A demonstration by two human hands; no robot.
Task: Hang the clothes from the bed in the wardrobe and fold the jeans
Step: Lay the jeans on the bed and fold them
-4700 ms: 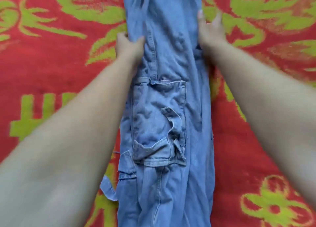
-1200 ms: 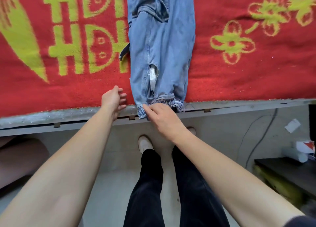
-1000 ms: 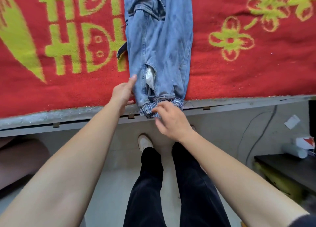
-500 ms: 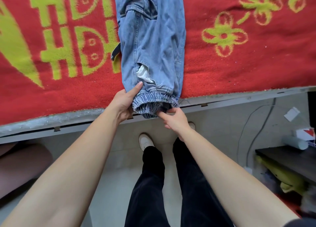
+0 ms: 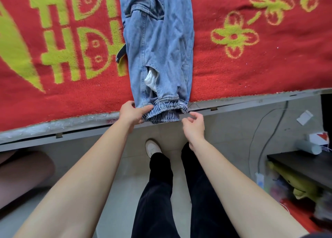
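Above my black trousers (image 5: 158, 193) and white shoe (image 5: 152, 148), my left hand (image 5: 132, 112) grips the gathered, ribbed elastic cuff (image 5: 165, 112) of the jeans (image 5: 161, 45) at the near edge of the bed (image 5: 53, 128). My right hand (image 5: 194, 126) hovers just beside the cuff, fingers loosely curled, holding nothing. The pale, creased denim lies lengthwise on the fuzzy red blanket (image 5: 251, 76), with white lining (image 5: 150, 79) showing through a slit.
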